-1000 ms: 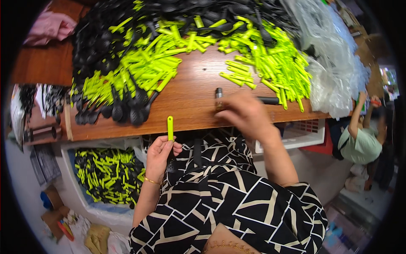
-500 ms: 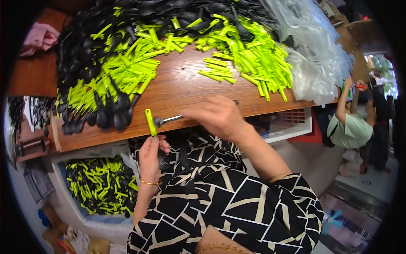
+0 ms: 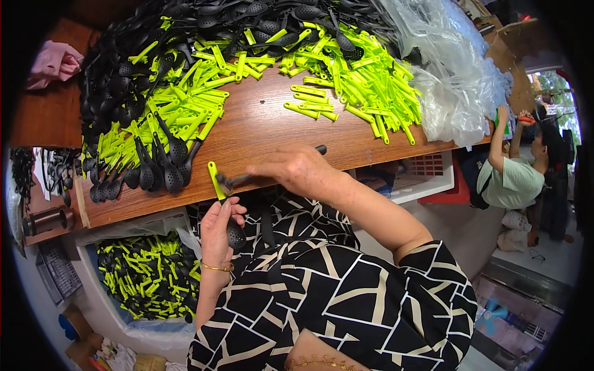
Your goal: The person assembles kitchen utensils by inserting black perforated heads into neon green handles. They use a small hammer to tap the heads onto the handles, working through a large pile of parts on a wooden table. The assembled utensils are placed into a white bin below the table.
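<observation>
Near the table's front edge, my left hand (image 3: 215,224) is closed around a perforated black spoon (image 3: 236,235). Its lime-green handle (image 3: 213,173) points up and away over the tabletop, while the bowl hangs below my fingers. My right hand (image 3: 296,170) grips a hammer (image 3: 238,180) by its shaft, the dark end of which sticks out past my wrist. The hammer's head lies against the green handle or just in front of it; whether they touch I cannot tell.
Green handles (image 3: 377,86) lie heaped on the wooden table (image 3: 253,133), with black spoons (image 3: 170,164) piled left and behind. Plastic sheeting (image 3: 442,80) covers the right end. A lined bin (image 3: 148,272) of green-handled utensils stands lower left; a white crate (image 3: 427,176) is under the table. Another person (image 3: 513,173) works far right.
The hammer's head has moved slightly left, onto or in front of the green handle. My right hand has shifted left with it, and more of the black spoon bowl shows below my left hand.
</observation>
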Available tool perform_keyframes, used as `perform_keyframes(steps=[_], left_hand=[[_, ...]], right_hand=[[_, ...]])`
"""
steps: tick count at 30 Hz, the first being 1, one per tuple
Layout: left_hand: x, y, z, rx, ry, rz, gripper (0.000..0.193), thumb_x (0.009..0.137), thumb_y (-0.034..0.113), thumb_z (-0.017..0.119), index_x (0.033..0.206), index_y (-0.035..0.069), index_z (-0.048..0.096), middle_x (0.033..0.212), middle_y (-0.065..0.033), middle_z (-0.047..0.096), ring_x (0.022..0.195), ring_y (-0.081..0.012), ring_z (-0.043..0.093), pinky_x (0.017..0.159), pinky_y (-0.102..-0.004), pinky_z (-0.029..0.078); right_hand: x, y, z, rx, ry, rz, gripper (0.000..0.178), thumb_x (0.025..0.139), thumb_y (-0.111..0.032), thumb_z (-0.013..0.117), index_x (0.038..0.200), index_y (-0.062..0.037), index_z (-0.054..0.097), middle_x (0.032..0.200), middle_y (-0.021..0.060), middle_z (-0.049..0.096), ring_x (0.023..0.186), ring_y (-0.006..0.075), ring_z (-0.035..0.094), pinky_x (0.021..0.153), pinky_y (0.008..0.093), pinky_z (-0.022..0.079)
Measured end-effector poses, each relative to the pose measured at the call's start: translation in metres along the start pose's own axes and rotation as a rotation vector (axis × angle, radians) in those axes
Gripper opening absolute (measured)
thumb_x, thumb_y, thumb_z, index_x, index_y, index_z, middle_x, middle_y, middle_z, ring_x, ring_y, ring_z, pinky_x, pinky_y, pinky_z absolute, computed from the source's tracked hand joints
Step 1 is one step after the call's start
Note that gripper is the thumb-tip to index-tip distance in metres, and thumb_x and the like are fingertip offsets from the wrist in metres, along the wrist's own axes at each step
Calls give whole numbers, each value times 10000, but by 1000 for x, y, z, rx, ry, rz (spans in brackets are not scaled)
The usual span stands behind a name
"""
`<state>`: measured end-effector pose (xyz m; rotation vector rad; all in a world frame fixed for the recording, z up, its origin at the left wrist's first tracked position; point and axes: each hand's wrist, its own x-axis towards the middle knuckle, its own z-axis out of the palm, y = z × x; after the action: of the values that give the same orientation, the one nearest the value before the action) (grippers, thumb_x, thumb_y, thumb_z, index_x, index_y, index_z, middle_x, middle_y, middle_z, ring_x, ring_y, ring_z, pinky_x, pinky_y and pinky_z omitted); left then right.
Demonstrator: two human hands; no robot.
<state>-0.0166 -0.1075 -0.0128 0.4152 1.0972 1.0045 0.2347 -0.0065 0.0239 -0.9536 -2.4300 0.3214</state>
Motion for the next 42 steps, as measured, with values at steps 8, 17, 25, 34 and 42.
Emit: perform_keyframes(steps=[8,17,25,34,42], left_hand=[[-15,-5,-19,-86,123,87,268,1077,139,663,1319,30,623,1108,-84,748,806,-85,647,740,-244,556],[-22,24,28,255,79,386,333,1038,5,676,1363,-55,635,1185,-161,755,1072,-172,744,870,-267,607],[-32,32,32,638,82,529,253,1002,-10,713,1253,-40,705,1151,-96,732,926,-113,722,812,-255,617],[-53,8,-82,615,473,492,224,995,51,748,1205,-19,715,960,-65,766,817,-115,731,721,-252,587],[-84,-46,-236,202,906,406,192,1055,164,701,1135,-9,679,860,-48,693,693,-101,649,654,-245,564]], right_hand=[[-30,23,-33,11,32,287,262,896,-88,775,1155,-117,798,989,101,725,890,309,708,780,418,581],[-14,4,-27,124,177,244,295,888,-10,778,1174,-81,790,1141,94,729,1070,308,672,938,404,532],[17,-43,15,1262,-2,472,271,975,-68,786,1216,-11,678,1088,33,711,1059,100,667,935,274,551],[79,-19,33,302,-78,-63,215,885,-166,807,1082,-101,751,985,98,727,984,306,680,890,429,539],[117,22,62,-100,29,-63,255,862,-150,763,1115,-167,794,1144,18,723,1128,258,634,954,426,464]])
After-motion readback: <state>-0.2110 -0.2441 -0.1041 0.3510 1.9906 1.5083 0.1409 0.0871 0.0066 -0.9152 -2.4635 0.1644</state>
